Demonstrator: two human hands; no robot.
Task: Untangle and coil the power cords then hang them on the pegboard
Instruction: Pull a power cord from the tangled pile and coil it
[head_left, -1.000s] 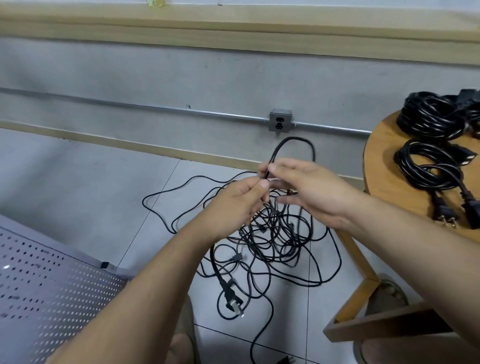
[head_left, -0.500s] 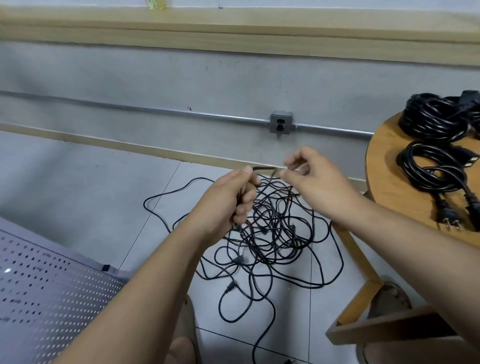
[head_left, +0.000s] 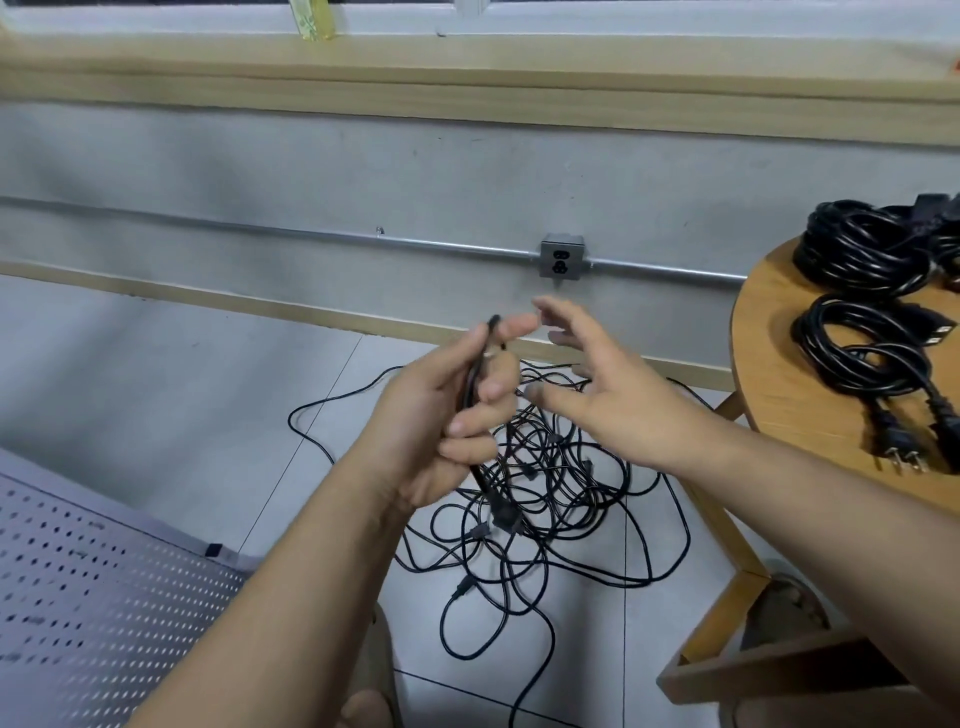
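Observation:
A tangle of thin black power cords (head_left: 561, 499) lies on the tiled floor below my hands. My left hand (head_left: 447, 415) grips a folded bunch of black cord (head_left: 475, 379), its fingers curled round it, and the bunch hangs down to a plug (head_left: 505, 512). Just right of it, my right hand (head_left: 608, 384) is spread with relaxed fingers and holds nothing. The grey pegboard (head_left: 88, 592) lies flat at the lower left. Coiled black cords (head_left: 872, 358) rest on the round wooden table (head_left: 779, 395) at the right.
A wall socket (head_left: 561, 257) on a metal conduit sits on the grey wall straight ahead. The table's wooden legs (head_left: 727, 551) stand right of the tangle. More coils (head_left: 862, 244) lie at the table's far side.
The loop that both hands pinched a second ago is now gathered in my left hand. My right hand has let go and opened. The plug has risen off the floor.

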